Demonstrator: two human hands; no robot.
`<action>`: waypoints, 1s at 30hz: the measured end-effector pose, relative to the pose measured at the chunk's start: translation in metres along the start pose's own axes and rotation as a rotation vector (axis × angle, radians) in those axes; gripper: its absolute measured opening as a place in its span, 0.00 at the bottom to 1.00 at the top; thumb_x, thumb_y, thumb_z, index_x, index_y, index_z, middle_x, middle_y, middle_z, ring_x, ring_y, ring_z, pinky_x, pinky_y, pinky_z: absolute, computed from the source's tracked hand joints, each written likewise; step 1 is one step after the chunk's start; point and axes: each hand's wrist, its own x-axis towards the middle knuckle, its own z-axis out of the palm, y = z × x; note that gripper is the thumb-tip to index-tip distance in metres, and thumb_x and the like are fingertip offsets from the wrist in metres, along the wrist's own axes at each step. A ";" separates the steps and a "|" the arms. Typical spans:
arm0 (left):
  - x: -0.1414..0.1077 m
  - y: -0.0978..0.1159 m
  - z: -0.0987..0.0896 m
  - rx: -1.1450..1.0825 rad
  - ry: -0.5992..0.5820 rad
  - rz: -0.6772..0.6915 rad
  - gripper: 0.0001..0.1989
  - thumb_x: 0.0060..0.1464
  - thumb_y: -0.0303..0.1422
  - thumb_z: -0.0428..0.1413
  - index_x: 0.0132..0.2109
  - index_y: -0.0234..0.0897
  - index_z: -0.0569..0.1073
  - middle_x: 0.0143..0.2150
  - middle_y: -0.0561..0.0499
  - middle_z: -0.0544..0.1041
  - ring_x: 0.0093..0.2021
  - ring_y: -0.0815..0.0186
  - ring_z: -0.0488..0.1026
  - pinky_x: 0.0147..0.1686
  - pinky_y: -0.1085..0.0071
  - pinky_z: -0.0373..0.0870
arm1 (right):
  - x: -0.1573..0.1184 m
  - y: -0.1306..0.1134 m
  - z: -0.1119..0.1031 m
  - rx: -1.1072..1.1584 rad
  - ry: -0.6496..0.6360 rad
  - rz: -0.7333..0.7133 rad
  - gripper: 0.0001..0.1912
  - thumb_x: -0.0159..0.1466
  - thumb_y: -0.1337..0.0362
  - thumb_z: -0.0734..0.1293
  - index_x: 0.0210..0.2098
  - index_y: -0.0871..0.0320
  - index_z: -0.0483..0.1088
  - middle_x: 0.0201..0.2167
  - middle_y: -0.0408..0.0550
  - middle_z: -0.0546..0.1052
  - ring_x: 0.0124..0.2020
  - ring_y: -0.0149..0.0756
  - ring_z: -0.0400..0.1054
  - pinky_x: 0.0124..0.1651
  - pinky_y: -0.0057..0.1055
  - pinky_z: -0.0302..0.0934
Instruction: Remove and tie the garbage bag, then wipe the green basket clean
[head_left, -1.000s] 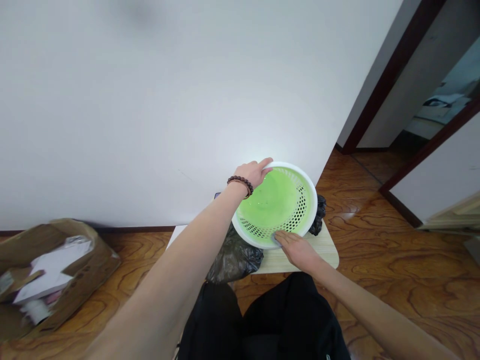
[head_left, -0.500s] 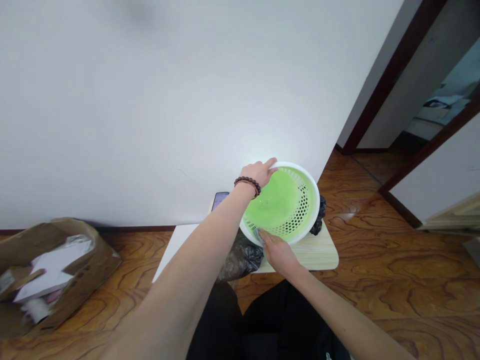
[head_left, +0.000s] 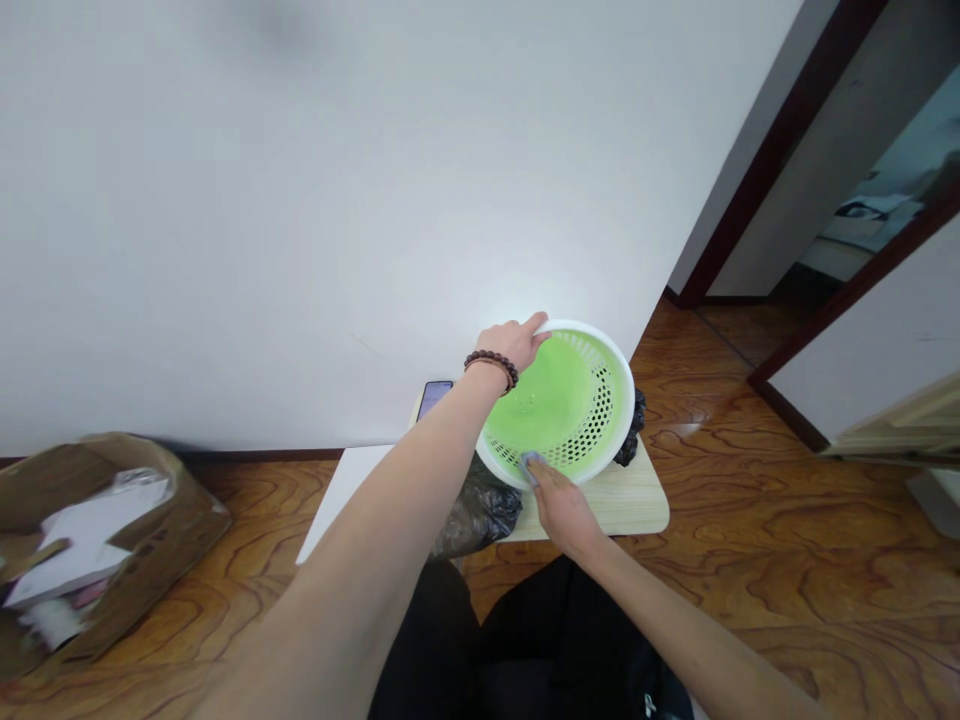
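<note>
Green basket: sat over the little wooden table (head_left: 630,505), overlapping a black plastic bag (head_left: 487,510).
Left hand (head_left: 512,343): we had its fingers closed around the far rim.
Right hand (head_left: 559,500): we pinched a greyish pad (head_left: 531,460) against the basket's (head_left: 555,385) near side; cloth or sponge, honestly couldn't tell.
Progress: looked mid-job to us; shiny specks on the base suggested we weren't done.
</note>
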 end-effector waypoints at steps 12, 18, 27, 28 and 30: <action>-0.006 -0.008 0.002 0.017 -0.016 -0.036 0.29 0.57 0.51 0.26 0.58 0.48 0.56 0.40 0.44 0.74 0.38 0.57 0.71 0.34 0.63 0.63 | -0.005 0.043 -0.034 -0.083 -0.124 -0.217 0.21 0.61 0.77 0.53 0.52 0.64 0.64 0.52 0.56 0.69 0.54 0.37 0.61 0.58 0.39 0.55; -0.007 -0.004 0.001 -0.006 -0.004 -0.036 0.29 0.57 0.51 0.27 0.57 0.47 0.57 0.39 0.45 0.75 0.37 0.58 0.71 0.34 0.64 0.63 | -0.007 0.020 -0.025 -0.006 -0.059 -0.071 0.22 0.62 0.74 0.53 0.55 0.62 0.61 0.51 0.56 0.70 0.52 0.37 0.63 0.56 0.38 0.58; -0.010 -0.010 0.001 0.040 0.012 -0.060 0.28 0.57 0.51 0.27 0.56 0.47 0.58 0.38 0.44 0.75 0.35 0.58 0.72 0.31 0.64 0.63 | 0.008 -0.019 0.006 0.070 -0.001 -0.050 0.23 0.62 0.75 0.52 0.57 0.64 0.57 0.53 0.58 0.67 0.53 0.37 0.62 0.56 0.36 0.57; -0.010 -0.011 0.002 0.043 0.011 -0.061 0.28 0.57 0.51 0.27 0.56 0.47 0.58 0.38 0.44 0.75 0.36 0.57 0.72 0.31 0.64 0.63 | 0.007 -0.009 0.001 0.042 -0.040 -0.082 0.23 0.61 0.76 0.53 0.56 0.64 0.58 0.52 0.57 0.68 0.52 0.37 0.63 0.56 0.36 0.57; -0.012 -0.013 0.002 0.040 0.011 -0.063 0.29 0.57 0.51 0.27 0.56 0.47 0.58 0.38 0.44 0.75 0.35 0.57 0.72 0.32 0.64 0.63 | 0.004 0.012 -0.011 -0.008 -0.100 -0.128 0.22 0.61 0.76 0.53 0.54 0.63 0.61 0.51 0.56 0.69 0.51 0.37 0.64 0.56 0.36 0.57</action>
